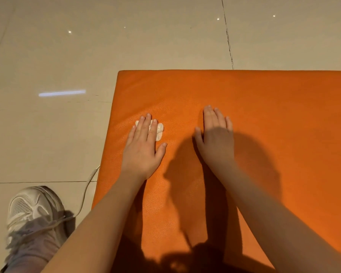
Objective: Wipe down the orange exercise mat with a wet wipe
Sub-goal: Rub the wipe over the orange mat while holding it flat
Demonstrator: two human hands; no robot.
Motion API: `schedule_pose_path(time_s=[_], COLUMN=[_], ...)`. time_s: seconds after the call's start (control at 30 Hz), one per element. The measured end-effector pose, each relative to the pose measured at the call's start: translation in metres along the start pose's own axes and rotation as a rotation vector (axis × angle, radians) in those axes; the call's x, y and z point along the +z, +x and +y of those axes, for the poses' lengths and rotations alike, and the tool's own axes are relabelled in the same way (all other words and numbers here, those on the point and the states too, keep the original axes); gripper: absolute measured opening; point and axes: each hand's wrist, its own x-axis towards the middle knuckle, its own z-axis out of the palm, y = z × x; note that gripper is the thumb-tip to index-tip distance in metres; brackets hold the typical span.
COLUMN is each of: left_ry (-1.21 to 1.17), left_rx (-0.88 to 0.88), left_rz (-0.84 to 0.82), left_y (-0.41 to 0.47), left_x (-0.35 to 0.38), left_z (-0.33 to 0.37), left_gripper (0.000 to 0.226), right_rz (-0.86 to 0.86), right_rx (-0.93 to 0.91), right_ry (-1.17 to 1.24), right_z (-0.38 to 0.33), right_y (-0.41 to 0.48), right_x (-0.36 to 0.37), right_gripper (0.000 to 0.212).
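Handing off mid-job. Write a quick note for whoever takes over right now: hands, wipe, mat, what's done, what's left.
Left hand: flat, straight fingers pressing the wet wipe onto the orange mat, near its far left corner.
Right hand: flat on the mat, holding nothing.
Done: wipe is on the mat; no wet trace shows, so coverage cannot be told.
Left: probably the rest of the mat, rightward and nearer.

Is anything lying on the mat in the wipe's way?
Only the right hand, which rests flat on the mat just right of the wipe. The wipe is under the left hand's fingers. Nothing else shows on the visible mat.
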Motion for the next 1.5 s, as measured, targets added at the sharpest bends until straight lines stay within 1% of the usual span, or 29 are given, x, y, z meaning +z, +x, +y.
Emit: schedule_pose_path(time_s=[0.07,0.17,0.3,0.33,0.43,0.47,0.5,0.57,0.63,0.7,0.73,0.87,0.9,0.93,1.0,1.07,1.13,1.17,1.2,1.27,1.3,1.37,1.43,1.5], left_ry=[-0.010,-0.046,0.000,0.008,-0.052,-0.070,-0.070,-0.053,-0.046,0.011,0.027,-0.066,-0.072,-0.086,-0.134,-0.087,-0.022,-0.005,-0.009,-0.100,-0.136,-0.173,-0.150,-0.077], left_rx=[-0.007,-0.027,0.061,0.036,-0.174,-0.206,-0.199,-0.094,0.042,0.123,0.115,-0.091,-0.104,-0.088,0.000,0.069,0.062,0.038,-0.002,-0.084,-0.084,0.006,0.095,0.051], left_rz=[-0.009,-0.032,-0.078,-0.080,-0.070,-0.071,-0.073,-0.075,-0.084,-0.106,-0.116,-0.084,-0.085,-0.098,-0.134,-0.170,-0.193,-0.196,-0.188,-0.168,-0.181,-0.235,-0.260,-0.269], left_y=[-0.001,-0.017,-0.041,-0.038,-0.029,-0.033,-0.042,-0.070,-0.092,-0.094,-0.091,-0.100,-0.113,-0.128,-0.156,-0.165,-0.158,-0.155,-0.156,-0.171,-0.186,-0.216,-0.227,-0.221], left_x=[0.000,0.000,-0.003,-0.005,-0.007,-0.006,-0.004,0.001,0.002,0.001,0.000,-0.001,0.000,0.002,0.002,-0.001,-0.007,-0.008,-0.007,-0.009,-0.009,-0.008,-0.010,-0.020], left_z=[0.002,0.010,0.005,0.002,0.009,0.017,0.025,0.034,0.027,0.012,0.007,0.023,0.029,0.034,0.035,0.025,0.020,0.021,0.025,0.038,0.042,0.043,0.034,0.027], left_gripper=[0.075,0.078,0.078,0.077,0.072,0.071,0.071,0.072,0.072,0.072,0.074,0.080,0.079,0.077,0.070,0.071,0.075,0.074,0.073,0.077,0.077,0.069,0.065,0.066], right_rz=[-0.004,0.027,0.030,0.030,0.015,0.008,0.009,0.032,0.047,0.046,0.043,0.020,0.009,0.000,-0.022,-0.049,-0.065,-0.074,-0.088,-0.120,-0.141,-0.192,-0.233,-0.269], right_rx=[0.069,0.082,0.061,0.061,0.058,0.063,0.066,0.060,0.058,0.061,0.061,0.082,0.087,0.088,0.099,0.117,0.133,0.145,0.159,0.182,0.191,0.200,0.195,0.170], right_ry=[0.011,0.021,0.022,0.022,0.039,0.052,0.058,0.051,0.047,0.042,0.036,0.026,0.023,0.019,0.023,0.028,0.024,0.026,0.026,0.024,0.023,0.017,0.027,0.042], right_z=[-0.013,-0.030,-0.031,-0.031,-0.030,-0.030,-0.029,-0.029,-0.031,-0.034,-0.036,-0.043,-0.044,-0.045,-0.047,-0.051,-0.056,-0.059,-0.061,-0.067,-0.070,-0.076,-0.079,-0.078], right_y=[-0.020,-0.059,-0.079,-0.079,-0.076,-0.077,-0.078,-0.084,-0.093,-0.107,-0.114,-0.137,-0.143,-0.148,-0.157,-0.165,-0.175,-0.181,-0.187,-0.203,-0.210,-0.224,-0.232,-0.236], right_x=[0.002,0.005,0.008,0.007,0.007,0.008,0.008,0.009,0.008,0.006,0.005,0.001,0.000,-0.001,-0.001,-0.003,-0.006,-0.008,-0.009,-0.011,-0.013,-0.015,-0.020,-0.025], right_gripper=[0.060,0.056,0.054,0.055,0.058,0.059,0.059,0.058,0.055,0.053,0.053,0.053,0.053,0.053,0.054,0.056,0.057,0.057,0.058,0.060,0.062,0.065,0.067,0.064])
